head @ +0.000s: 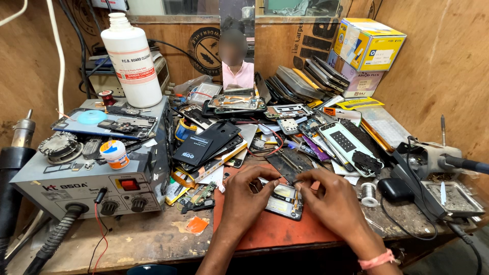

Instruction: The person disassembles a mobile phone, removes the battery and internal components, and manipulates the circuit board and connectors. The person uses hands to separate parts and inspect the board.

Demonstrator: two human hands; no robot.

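Observation:
An opened phone (284, 200) lies on a red work mat (277, 229) at the front of the bench. My left hand (248, 193) rests on the phone's left edge, fingers curled over it. My right hand (328, 198) is at the phone's upper right corner, thumb and forefinger pinched on a small dark part that is too small to tell. A pink band circles my right wrist.
A grey rework station (76, 186) stands at left with a white bottle (131, 60) and a small jar (115, 154) on top. Phone parts (305, 122) are piled behind the mat. A solder spool (369, 192) and an iron stand (448, 196) sit at right, yellow boxes (369, 43) at the back.

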